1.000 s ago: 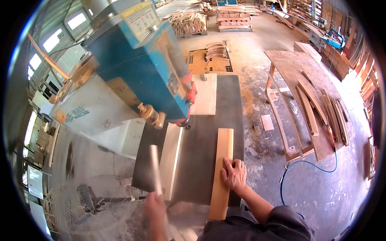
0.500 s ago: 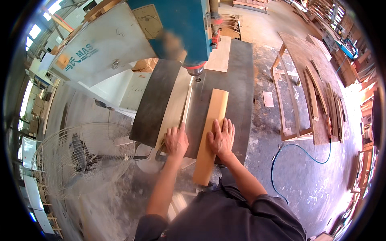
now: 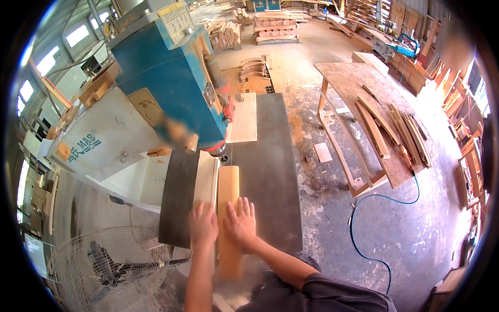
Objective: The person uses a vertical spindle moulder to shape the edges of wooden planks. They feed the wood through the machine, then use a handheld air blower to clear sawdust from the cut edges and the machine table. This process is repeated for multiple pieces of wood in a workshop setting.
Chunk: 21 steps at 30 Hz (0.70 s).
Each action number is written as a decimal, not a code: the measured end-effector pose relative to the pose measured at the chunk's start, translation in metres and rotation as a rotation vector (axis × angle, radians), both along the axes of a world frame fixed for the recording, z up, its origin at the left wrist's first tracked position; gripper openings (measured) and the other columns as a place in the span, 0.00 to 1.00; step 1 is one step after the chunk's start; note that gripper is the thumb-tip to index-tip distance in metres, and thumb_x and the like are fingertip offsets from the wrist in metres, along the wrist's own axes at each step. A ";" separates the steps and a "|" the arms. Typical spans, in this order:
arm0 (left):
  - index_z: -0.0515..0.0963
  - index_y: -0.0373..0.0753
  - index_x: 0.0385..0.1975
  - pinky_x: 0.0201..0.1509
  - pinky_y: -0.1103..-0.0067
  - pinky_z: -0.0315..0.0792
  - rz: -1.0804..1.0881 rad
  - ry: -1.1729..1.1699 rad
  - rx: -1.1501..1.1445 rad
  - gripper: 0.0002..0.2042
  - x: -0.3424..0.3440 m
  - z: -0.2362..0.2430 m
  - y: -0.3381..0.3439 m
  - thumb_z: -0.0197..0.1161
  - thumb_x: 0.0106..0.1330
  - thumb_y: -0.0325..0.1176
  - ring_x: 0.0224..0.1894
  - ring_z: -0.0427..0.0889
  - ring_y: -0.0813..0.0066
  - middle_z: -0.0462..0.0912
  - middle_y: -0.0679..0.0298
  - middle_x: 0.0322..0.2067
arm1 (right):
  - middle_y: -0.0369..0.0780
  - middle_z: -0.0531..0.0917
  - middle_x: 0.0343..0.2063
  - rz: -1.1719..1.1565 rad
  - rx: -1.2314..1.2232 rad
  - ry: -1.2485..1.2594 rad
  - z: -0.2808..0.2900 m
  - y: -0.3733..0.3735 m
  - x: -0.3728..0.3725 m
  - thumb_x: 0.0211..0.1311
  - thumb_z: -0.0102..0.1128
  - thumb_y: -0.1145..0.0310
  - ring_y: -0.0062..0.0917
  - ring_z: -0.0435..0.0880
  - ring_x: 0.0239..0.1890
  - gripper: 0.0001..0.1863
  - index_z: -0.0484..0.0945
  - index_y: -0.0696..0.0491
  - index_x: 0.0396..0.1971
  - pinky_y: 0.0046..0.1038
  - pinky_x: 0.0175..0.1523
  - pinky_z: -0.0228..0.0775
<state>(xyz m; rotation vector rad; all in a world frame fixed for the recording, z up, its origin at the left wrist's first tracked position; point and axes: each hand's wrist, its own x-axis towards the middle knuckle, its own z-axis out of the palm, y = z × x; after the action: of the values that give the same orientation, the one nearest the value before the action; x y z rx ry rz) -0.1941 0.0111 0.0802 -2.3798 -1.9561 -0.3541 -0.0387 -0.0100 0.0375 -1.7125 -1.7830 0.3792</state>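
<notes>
A planed wooden plank (image 3: 228, 195), yellowish and long, lies on the dark machine table (image 3: 275, 171), its near end projecting past the table's front edge. My right hand (image 3: 241, 223) rests flat on the plank with fingers stretched forward. Just left of it, my left hand (image 3: 204, 222) lies on the pale wooden guide strip (image 3: 206, 179), fingers extended and slightly blurred. The plank's left edge runs close alongside this strip. Beyond the plank's far end hangs the spindle (image 3: 215, 151) with a red ring, under the blue machine head (image 3: 166, 73).
A pale board (image 3: 244, 117) lies on the table's far part. To the right stands a wooden workbench (image 3: 364, 104) with several wood strips; a blue hose (image 3: 358, 208) curls over the floor. A wire-caged fan (image 3: 109, 270) is at lower left.
The plank has shifted left against the guide strip with my right hand on it. My left hand's fingers have straightened. The view has tilted up and turned right.
</notes>
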 end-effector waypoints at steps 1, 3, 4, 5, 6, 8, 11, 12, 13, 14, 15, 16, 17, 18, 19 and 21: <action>0.78 0.46 0.67 0.76 0.51 0.61 0.005 0.010 0.006 0.22 0.000 -0.001 -0.001 0.59 0.73 0.38 0.71 0.69 0.47 0.70 0.54 0.71 | 0.63 0.64 0.73 -0.007 -0.007 -0.005 -0.001 0.002 -0.005 0.72 0.52 0.52 0.56 0.54 0.80 0.34 0.69 0.53 0.73 0.53 0.83 0.38; 0.76 0.47 0.68 0.76 0.47 0.59 0.013 0.031 0.017 0.24 0.003 -0.003 -0.002 0.61 0.72 0.35 0.73 0.66 0.44 0.68 0.53 0.72 | 0.63 0.63 0.74 -0.020 -0.019 -0.015 -0.002 0.005 -0.013 0.73 0.51 0.53 0.56 0.53 0.80 0.33 0.68 0.54 0.73 0.53 0.83 0.37; 0.75 0.48 0.69 0.77 0.46 0.58 0.019 0.021 -0.005 0.24 0.003 -0.003 -0.002 0.61 0.72 0.35 0.74 0.64 0.44 0.67 0.53 0.73 | 0.63 0.62 0.74 -0.015 -0.024 -0.007 -0.002 0.005 -0.013 0.73 0.50 0.54 0.56 0.52 0.80 0.33 0.68 0.55 0.73 0.52 0.83 0.37; 0.74 0.48 0.70 0.77 0.46 0.57 0.023 0.010 -0.027 0.24 0.004 -0.002 -0.003 0.61 0.73 0.35 0.76 0.63 0.44 0.65 0.53 0.74 | 0.63 0.62 0.74 -0.010 -0.030 0.002 -0.001 0.005 -0.012 0.73 0.49 0.54 0.56 0.52 0.80 0.33 0.67 0.55 0.73 0.52 0.83 0.36; 0.74 0.48 0.71 0.78 0.45 0.56 0.027 0.000 -0.049 0.25 0.005 -0.001 -0.003 0.60 0.73 0.35 0.77 0.61 0.44 0.64 0.52 0.75 | 0.63 0.61 0.74 -0.006 -0.035 0.010 -0.001 0.004 -0.012 0.73 0.49 0.54 0.56 0.51 0.81 0.33 0.67 0.55 0.74 0.52 0.83 0.35; 0.72 0.51 0.72 0.79 0.47 0.55 0.024 0.077 -0.051 0.24 0.002 -0.004 -0.005 0.57 0.76 0.40 0.78 0.60 0.48 0.65 0.54 0.75 | 0.63 0.60 0.75 0.006 -0.069 -0.007 0.005 0.004 -0.014 0.74 0.48 0.54 0.55 0.49 0.81 0.34 0.66 0.55 0.74 0.51 0.84 0.34; 0.72 0.52 0.72 0.79 0.48 0.54 0.025 0.117 -0.034 0.24 0.000 -0.009 -0.006 0.55 0.77 0.43 0.78 0.60 0.49 0.66 0.56 0.75 | 0.62 0.58 0.76 0.001 -0.090 -0.011 0.003 0.007 -0.017 0.75 0.46 0.54 0.54 0.47 0.82 0.35 0.63 0.57 0.75 0.50 0.84 0.33; 0.72 0.52 0.72 0.79 0.47 0.54 0.026 0.117 -0.026 0.24 0.001 -0.009 -0.005 0.55 0.77 0.43 0.78 0.59 0.49 0.66 0.56 0.75 | 0.62 0.58 0.76 -0.005 -0.092 -0.009 0.001 0.008 -0.018 0.75 0.45 0.54 0.54 0.47 0.82 0.35 0.63 0.58 0.76 0.50 0.84 0.33; 0.72 0.52 0.72 0.79 0.46 0.54 0.030 0.097 -0.030 0.24 0.003 -0.010 -0.006 0.56 0.77 0.41 0.78 0.59 0.48 0.65 0.55 0.75 | 0.62 0.58 0.76 -0.006 -0.095 -0.010 0.001 0.007 -0.019 0.75 0.45 0.54 0.54 0.46 0.82 0.36 0.62 0.59 0.76 0.49 0.84 0.32; 0.72 0.51 0.72 0.79 0.45 0.55 0.034 0.077 -0.034 0.24 0.005 -0.009 -0.006 0.57 0.76 0.39 0.78 0.59 0.46 0.64 0.55 0.75 | 0.62 0.58 0.76 -0.008 -0.098 -0.010 0.001 0.007 -0.019 0.75 0.45 0.54 0.54 0.46 0.82 0.36 0.62 0.60 0.76 0.49 0.84 0.32; 0.72 0.50 0.72 0.78 0.44 0.55 0.038 0.057 -0.038 0.25 0.007 -0.009 -0.006 0.59 0.76 0.37 0.78 0.59 0.45 0.64 0.54 0.76 | 0.62 0.57 0.76 -0.009 -0.101 -0.011 0.000 0.008 -0.018 0.75 0.44 0.54 0.54 0.46 0.82 0.36 0.61 0.61 0.76 0.49 0.85 0.32; 0.72 0.51 0.72 0.78 0.44 0.55 0.045 0.057 -0.049 0.25 0.008 -0.008 -0.004 0.58 0.76 0.37 0.78 0.59 0.45 0.63 0.54 0.76 | 0.62 0.57 0.76 -0.011 -0.097 -0.009 0.000 0.008 -0.018 0.75 0.44 0.54 0.54 0.46 0.82 0.36 0.61 0.61 0.76 0.49 0.85 0.32; 0.72 0.51 0.72 0.78 0.44 0.55 0.051 0.056 -0.060 0.24 0.009 -0.008 -0.002 0.58 0.76 0.37 0.78 0.59 0.45 0.63 0.55 0.76 | 0.62 0.57 0.76 -0.011 -0.093 -0.008 -0.002 0.009 -0.018 0.75 0.44 0.54 0.54 0.45 0.82 0.36 0.61 0.61 0.76 0.49 0.85 0.32; 0.72 0.51 0.72 0.78 0.44 0.55 0.059 0.056 -0.071 0.24 0.010 -0.009 0.000 0.58 0.76 0.37 0.78 0.60 0.45 0.63 0.55 0.76 | 0.62 0.57 0.76 -0.011 -0.089 -0.007 -0.003 0.010 -0.018 0.75 0.45 0.54 0.54 0.45 0.82 0.37 0.60 0.62 0.76 0.49 0.85 0.32; 0.73 0.50 0.71 0.77 0.46 0.57 0.049 0.076 -0.023 0.24 0.009 -0.009 0.000 0.58 0.75 0.37 0.76 0.62 0.46 0.65 0.55 0.75 | 0.62 0.57 0.76 -0.013 -0.091 -0.006 -0.002 0.010 -0.019 0.75 0.45 0.54 0.54 0.45 0.82 0.37 0.60 0.62 0.76 0.49 0.85 0.32; 0.75 0.49 0.69 0.74 0.49 0.62 0.035 0.118 0.072 0.23 0.004 -0.012 0.000 0.60 0.74 0.39 0.74 0.68 0.48 0.70 0.56 0.72 | 0.62 0.57 0.77 -0.012 -0.093 -0.002 -0.001 0.011 -0.022 0.75 0.45 0.54 0.54 0.45 0.82 0.37 0.60 0.61 0.76 0.49 0.84 0.32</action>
<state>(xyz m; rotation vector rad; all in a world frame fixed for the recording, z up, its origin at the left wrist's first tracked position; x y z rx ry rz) -0.1896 0.0111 0.0685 -2.2650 -1.8974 -0.2705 -0.0604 0.0008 0.0368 -1.7869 -1.7811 0.4627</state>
